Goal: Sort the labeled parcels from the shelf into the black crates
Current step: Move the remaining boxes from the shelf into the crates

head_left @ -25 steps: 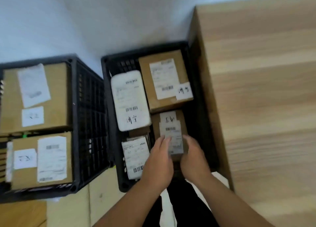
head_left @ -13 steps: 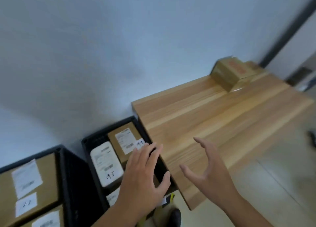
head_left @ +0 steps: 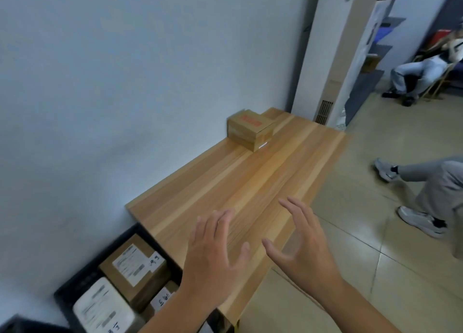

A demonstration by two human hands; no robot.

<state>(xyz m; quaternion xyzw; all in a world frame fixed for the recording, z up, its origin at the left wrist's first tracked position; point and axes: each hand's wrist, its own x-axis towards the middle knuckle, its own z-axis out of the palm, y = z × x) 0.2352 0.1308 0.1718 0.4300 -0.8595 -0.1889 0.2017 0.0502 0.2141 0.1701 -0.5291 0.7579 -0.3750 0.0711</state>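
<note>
**Grips.** My left grip (head_left: 213, 255) is open, with the fingers spread and nearly straight, and holds nothing. It hovers in the lower centre of the frame, over the near end of the wooden shelf (head_left: 250, 182). My right grip (head_left: 303, 252) is also open, with the fingers loosely curved and the thumb pointing toward the left grip, and holds nothing. It hangs just right of the left one, over the shelf's right-hand edge. The two are near each other but not touching.

**Parcel on the shelf.** One brown cardboard parcel (head_left: 250, 129) with red print on its top sits above the frame's centre, at the far end of the shelf. It lies close to the wall (head_left: 125, 82) and well apart from both grips. I cannot read the print.

**Crate.** A black crate (head_left: 82, 280) stands at lower left, between the wall and the shelf's near end. It holds these parcels:
- a brown box (head_left: 135, 265) with a white label
- a white parcel (head_left: 102, 307) beside it, nearer the bottom edge
- a small box (head_left: 162, 299) bearing a handwritten tag, partly hidden by my left forearm

The labels are too blurred to read.

**Surroundings.** The floor (head_left: 375, 257) at right is tiled. A seated person's legs (head_left: 438, 187) show at the right edge, and another seated person (head_left: 421, 74) is at upper right.
</note>
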